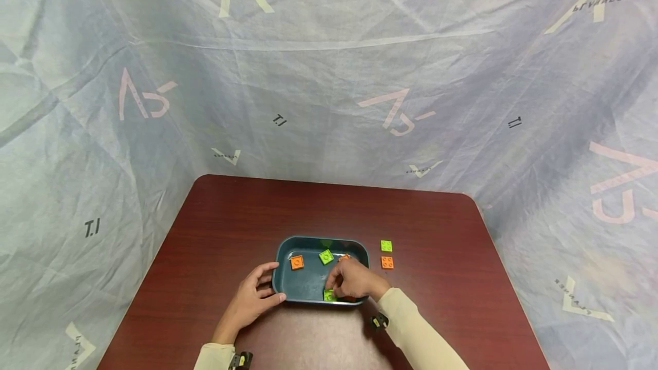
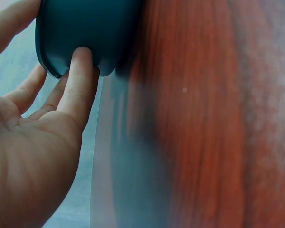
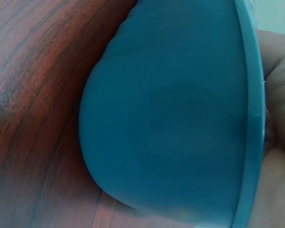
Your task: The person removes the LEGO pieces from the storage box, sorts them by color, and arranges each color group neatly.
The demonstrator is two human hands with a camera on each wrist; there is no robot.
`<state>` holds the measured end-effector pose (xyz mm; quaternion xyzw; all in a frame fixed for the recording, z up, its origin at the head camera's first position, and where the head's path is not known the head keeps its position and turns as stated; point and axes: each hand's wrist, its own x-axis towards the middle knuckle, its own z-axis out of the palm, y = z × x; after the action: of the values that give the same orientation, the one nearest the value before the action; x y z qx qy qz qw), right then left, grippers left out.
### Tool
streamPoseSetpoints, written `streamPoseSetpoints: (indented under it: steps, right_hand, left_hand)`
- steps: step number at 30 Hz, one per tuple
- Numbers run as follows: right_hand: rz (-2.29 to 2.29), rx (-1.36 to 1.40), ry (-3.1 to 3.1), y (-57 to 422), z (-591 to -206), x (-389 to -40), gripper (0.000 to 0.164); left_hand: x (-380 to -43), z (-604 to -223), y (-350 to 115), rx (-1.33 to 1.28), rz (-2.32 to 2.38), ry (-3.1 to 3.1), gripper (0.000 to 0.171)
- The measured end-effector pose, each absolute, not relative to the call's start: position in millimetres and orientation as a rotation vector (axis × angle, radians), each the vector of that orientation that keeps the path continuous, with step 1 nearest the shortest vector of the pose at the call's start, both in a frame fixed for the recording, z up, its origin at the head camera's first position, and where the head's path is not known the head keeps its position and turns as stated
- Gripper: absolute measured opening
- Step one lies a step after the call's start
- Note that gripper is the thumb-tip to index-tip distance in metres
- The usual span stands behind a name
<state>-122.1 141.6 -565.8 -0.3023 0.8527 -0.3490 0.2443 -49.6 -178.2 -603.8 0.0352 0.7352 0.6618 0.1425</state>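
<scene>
- The dark teal, shiny tray with round corners (image 1: pixel 300 286) sits on the dark red wooden table (image 1: pixel 247 216). The left hand (image 1: pixel 252 297) is spread loosely, touching its left end. A hard push there could make the tray slide.
- The right hand (image 1: pixel 352 278) dips into the tray with bent fingers, by a bright green, square plastic block (image 1: pixel 329 296) at the near wall. I cannot tell if it pinches anything. If it does, a loose pinch could let the piece drop.
- The hand partly hides an orange, bumpy plastic block (image 1: pixel 344 257), so a knuckle might bump it.
- A light green, square plastic block (image 1: pixel 386 246) and an orange, square plastic block (image 1: pixel 387 262) lie right of the tray. A wide swing of the cream cloth sleeve (image 1: pixel 424 330) could knock them.
</scene>
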Motion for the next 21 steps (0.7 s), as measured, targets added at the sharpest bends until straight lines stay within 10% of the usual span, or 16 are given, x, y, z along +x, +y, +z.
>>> streamPoseSetpoints:
  steps: [21]
  right_hand:
    - [-1.176,-0.727,2.306,147.4,-565.1,-123.7,0.024]
  left_hand:
    - [-49.3,-603.1,-177.8,0.094,1.903,2.136,0.084]
